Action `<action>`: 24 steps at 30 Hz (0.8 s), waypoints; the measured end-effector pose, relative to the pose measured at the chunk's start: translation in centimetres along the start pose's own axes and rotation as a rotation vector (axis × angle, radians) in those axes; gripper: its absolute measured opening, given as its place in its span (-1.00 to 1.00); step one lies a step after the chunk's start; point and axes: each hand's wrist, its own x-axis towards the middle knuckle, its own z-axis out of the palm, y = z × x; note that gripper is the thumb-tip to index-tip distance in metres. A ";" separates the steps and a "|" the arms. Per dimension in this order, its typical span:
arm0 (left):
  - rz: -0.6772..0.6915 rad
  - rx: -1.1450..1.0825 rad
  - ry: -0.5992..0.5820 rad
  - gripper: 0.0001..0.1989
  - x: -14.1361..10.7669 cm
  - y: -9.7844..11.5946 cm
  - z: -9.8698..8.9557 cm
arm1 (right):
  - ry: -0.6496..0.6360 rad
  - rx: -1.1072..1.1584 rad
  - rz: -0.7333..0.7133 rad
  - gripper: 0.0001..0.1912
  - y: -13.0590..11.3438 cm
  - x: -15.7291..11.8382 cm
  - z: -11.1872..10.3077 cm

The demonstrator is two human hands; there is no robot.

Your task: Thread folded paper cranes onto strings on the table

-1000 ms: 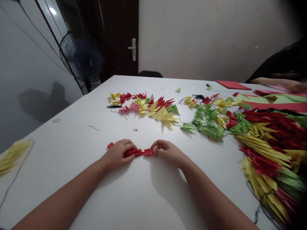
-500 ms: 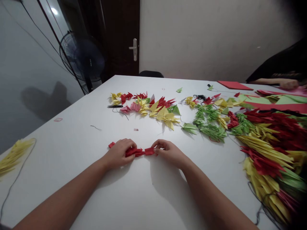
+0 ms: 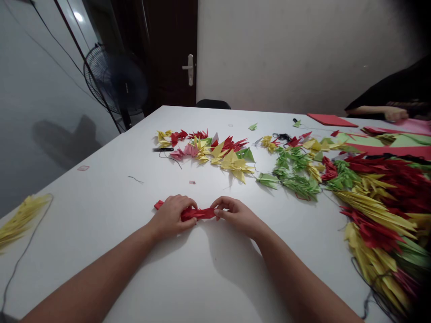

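Observation:
Low over the white table (image 3: pixel 215 287), a short row of red folded paper pieces (image 3: pixel 204 214) lies between my two hands. My left hand (image 3: pixel 175 215) is wrapped over the row from above, and one red end sticks out beyond its wrist side. At the row's right end, my right hand (image 3: pixel 234 214) pinches the tip between thumb and fingers. Whether a thread runs through the pieces cannot be made out. Behind my hands stretches a garland of folded yellow, red, pink and green paper (image 3: pixel 232 162). Thread snips (image 3: pixel 163 149) lie at its left end.
Piles of strung folded paper (image 3: pixel 380 211) cover the table's right side. A yellow paper bunch (image 3: pixel 22 220) with dark thread sits at the left edge. Red paper sheets (image 3: pixel 332 120) lie at the back right, near another person's hand (image 3: pixel 396 113). A fan (image 3: pixel 116 83) stands beyond the table.
The gap between the red piece in my right hand and the rest has closed. My left hand has shifted slightly right. The other person's hand has moved a little left.

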 end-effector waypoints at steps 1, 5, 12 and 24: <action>0.005 0.002 0.005 -0.82 0.0 0.1 0.0 | -0.003 0.002 -0.006 -0.86 0.0 0.0 0.1; 0.041 0.001 0.012 -0.87 -0.1 0.2 0.1 | -0.003 -0.005 -0.011 -0.87 -0.2 -0.1 0.3; 0.010 -0.040 0.050 -0.89 0.0 -0.3 0.3 | 0.035 0.027 -0.010 -0.83 -0.3 0.0 -0.3; -0.050 0.021 0.103 -0.96 -0.1 -0.2 0.6 | 0.061 0.139 0.016 -0.75 0.2 0.1 0.2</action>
